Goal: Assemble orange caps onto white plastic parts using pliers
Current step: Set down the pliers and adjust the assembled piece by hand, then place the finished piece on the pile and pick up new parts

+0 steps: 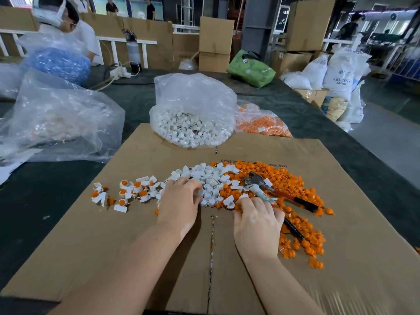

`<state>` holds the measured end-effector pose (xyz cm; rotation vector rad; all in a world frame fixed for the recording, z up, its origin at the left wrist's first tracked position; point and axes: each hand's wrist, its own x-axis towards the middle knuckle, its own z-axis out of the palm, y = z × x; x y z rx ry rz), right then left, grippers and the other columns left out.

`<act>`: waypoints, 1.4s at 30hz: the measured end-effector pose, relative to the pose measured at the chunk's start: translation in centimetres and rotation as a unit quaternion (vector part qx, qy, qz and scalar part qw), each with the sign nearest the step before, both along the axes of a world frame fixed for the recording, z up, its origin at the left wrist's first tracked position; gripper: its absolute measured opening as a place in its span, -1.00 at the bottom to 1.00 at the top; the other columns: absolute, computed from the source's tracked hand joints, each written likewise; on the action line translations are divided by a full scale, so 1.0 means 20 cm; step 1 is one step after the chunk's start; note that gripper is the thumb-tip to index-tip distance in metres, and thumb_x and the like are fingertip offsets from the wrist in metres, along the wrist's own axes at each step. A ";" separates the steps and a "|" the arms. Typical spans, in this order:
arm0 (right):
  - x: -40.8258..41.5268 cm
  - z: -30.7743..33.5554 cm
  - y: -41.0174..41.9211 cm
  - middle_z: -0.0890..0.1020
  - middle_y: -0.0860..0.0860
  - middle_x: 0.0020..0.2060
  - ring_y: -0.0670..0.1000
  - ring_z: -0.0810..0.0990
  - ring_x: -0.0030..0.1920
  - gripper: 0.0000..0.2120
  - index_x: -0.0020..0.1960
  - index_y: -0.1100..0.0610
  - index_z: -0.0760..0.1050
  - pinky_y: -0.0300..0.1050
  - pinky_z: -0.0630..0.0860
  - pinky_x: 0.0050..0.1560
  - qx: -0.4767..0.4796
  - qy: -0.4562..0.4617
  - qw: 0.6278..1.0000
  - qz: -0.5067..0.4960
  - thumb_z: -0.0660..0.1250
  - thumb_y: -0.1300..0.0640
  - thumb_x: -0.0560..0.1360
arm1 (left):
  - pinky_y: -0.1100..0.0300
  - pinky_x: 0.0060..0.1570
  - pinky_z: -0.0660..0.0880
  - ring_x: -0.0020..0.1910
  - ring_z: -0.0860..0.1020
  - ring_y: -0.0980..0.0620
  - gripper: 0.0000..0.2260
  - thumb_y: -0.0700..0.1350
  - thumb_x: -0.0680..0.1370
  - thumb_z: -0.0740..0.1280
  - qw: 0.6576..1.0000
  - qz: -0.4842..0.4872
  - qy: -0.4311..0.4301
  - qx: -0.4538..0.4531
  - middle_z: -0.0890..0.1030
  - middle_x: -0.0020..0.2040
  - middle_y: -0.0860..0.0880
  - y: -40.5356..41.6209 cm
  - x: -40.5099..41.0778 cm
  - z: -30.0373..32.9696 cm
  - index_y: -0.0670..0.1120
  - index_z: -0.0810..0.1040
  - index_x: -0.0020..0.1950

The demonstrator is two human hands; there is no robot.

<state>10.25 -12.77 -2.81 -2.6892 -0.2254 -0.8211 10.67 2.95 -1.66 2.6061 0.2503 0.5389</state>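
A flattened cardboard sheet (250, 258) is laid on the dark counter (45, 212); all loose work stock is spread on it.

White plastic parts (211, 178) are heaped at the middle of the sheet, merging on the right into a wider spread of orange caps (293, 178) that trails toward the near right. Finished pieces, white with orange caps fitted (127, 189), are scattered separately to the left of the heap.

The left hand (179, 201) is placed at the near-left edge of the white heap, its fingers curled into the parts; what they pinch, if anything, cannot be told. The right hand (256, 221) is set where white and orange stock meet, fingers curled down among the pieces; its grasp cannot be told either.

The pliers (261, 183) lie on the orange caps just beyond the right hand, jaws toward the heap, handles spread apart; one handle is partly hidden under that hand.

Beyond the sheet stand a clear bag of white parts (193, 123), open at the top, and beside it on the right a bag of orange caps (263, 126). A crumpled clear bag (61, 123) lies at far left. A green bag (250, 69) and cardboard boxes (216, 44) are seen at the counter's far edge. Another person (68, 26) is seen at upper left.
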 end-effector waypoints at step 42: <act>-0.01 0.04 -0.02 0.63 0.00 -0.27 0.04 0.58 -0.19 -0.95 -0.18 0.19 0.60 -0.09 0.49 -0.13 0.173 0.024 0.974 0.143 0.44 0.22 0.44 | 0.52 -0.19 0.39 -0.17 0.56 0.29 -0.92 -0.07 0.50 0.40 0.920 -0.065 -0.030 -0.386 0.63 -0.20 0.16 -0.17 -0.10 -0.02 0.12 0.59 -0.15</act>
